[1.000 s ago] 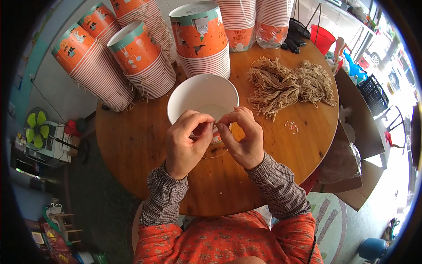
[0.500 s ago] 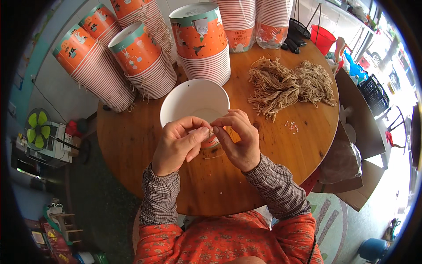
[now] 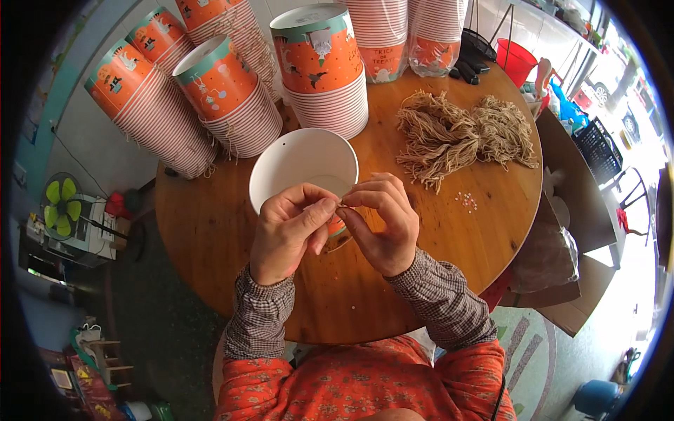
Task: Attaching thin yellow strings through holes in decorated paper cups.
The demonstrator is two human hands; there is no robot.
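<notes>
Over the near rim of a paper bucket (image 3: 295,163), white inside and orange outside, my two hands meet fingertip to fingertip. My left hand (image 3: 295,231) is closed in a pinch of thumb and forefinger. Its fingers touch the tips of my right hand (image 3: 385,228), which pinches too. Between them is a thin piece of twine (image 3: 340,245), whose loop hangs down in front of the bucket; its ends are hidden by my fingers. A small punched hole shows in the bucket's far wall.
Tall stacks of orange buckets (image 3: 319,63) line the table's far side. Beige twine (image 3: 456,137) lies in a bundle at the right, with several small pale beads (image 3: 465,203) nearer me. Cardboard boxes (image 3: 576,295) stand beyond the table's right edge.
The bucket has shifted slightly left and turned a little, its far hole moving left too. Both hands stay pinched together, with small finger movements.
</notes>
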